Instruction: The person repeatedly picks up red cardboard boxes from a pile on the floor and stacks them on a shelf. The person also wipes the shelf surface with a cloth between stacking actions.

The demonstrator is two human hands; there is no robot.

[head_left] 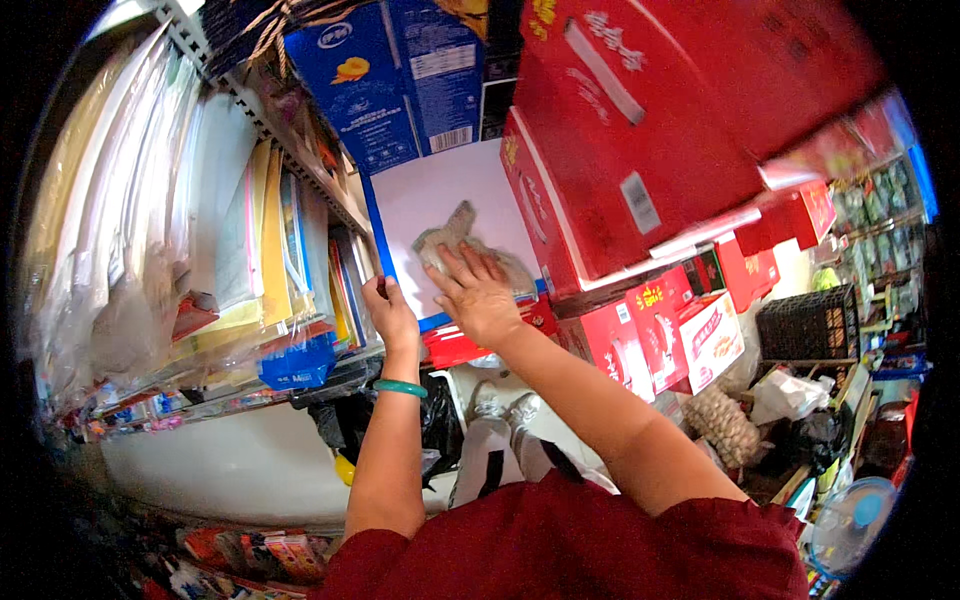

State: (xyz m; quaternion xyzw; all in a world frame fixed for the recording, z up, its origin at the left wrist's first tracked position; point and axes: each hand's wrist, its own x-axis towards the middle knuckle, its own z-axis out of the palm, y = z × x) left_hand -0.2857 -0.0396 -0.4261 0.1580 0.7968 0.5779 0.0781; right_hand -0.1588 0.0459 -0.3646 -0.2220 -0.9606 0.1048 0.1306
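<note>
A flat white panel with a blue edge [405, 195] lies between the shelf and the red cartons. My right hand [480, 300] rests flat on a crumpled greyish cloth [455, 225] on this panel, fingers spread and stretched out. Part of the cloth is hidden under the palm. At the panel's left edge, near its front corner, my left hand [391, 308] has its fingers curled against the blue border. A green bangle [400, 388] circles my left wrist.
Large red cartons [610, 150] are stacked along the right, and blue boxes [365, 95] stand behind the panel. Plastic-wrapped paper sheets [130, 190] fill the left shelf. Smaller red boxes [650, 330], a black crate [808, 325] and a blue-rimmed fan [853, 525] are farther right.
</note>
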